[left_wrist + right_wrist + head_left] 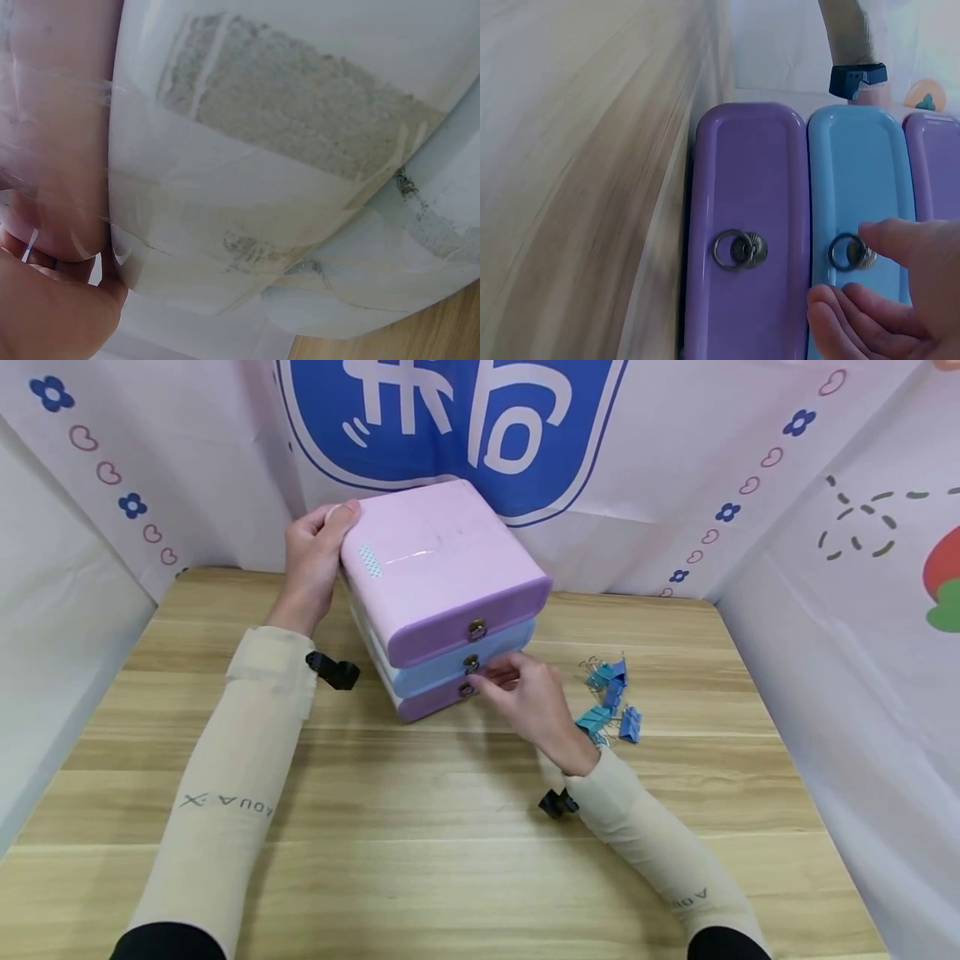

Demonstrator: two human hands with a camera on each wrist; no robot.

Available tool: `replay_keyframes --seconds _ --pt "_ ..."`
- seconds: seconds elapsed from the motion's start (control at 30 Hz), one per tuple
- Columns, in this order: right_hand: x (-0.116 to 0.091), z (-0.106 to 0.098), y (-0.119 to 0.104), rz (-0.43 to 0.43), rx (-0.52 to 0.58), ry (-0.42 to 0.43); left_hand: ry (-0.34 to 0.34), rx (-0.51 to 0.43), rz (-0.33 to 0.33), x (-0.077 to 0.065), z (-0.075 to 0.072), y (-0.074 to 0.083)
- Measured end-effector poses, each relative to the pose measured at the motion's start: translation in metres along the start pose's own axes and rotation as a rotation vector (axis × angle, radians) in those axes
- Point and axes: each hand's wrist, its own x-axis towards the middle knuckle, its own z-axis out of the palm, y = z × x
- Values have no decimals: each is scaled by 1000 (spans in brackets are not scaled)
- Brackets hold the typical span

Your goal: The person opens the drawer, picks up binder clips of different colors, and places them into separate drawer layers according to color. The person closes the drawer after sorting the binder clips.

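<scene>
Drawer box (450, 585) on wooden table (405, 843)

The box is standing beside clips (613, 692); the left hand (311, 560) is gripping its back corner. The right hand (528, 693) is hovering near the ring (831, 253) of the blue drawer (861, 172), its thumb (892, 236) and fingertips (825, 300) apart.

A pale, wood-grained table (420, 852) extends back to a white rear panel (637, 547), creased like cloth. The rear panel bears a blue emblem (459, 452) with white lettering, flanked by slanting rows of blue flowers (52, 393) and outlined hearts (83, 437). A plain left panel (60, 568) and a printed right panel (832, 652), bearing a red-and-green motif (947, 585), border the sides. Shadows are soft.
</scene>
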Motion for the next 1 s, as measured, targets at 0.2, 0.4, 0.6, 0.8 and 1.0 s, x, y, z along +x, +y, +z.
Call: replay_keyframes --seconds 0.2,0.4,0.6,0.8,1.0 --pt "6 8 -5 34 -80 23 -5 -4 -4 0 -1 -1" --pt "11 11 -4 50 -95 25 -3 -16 24 -1 0 -1" --pt "13 10 -1 62 37 -67 0 2 3 -2 0 -1" --pt "12 9 -2 82 202 -164 -1 13 0 -1 -1 -1" --pt "9 4 -6 99 186 -190 -5 9 10 -1 -1 -1"
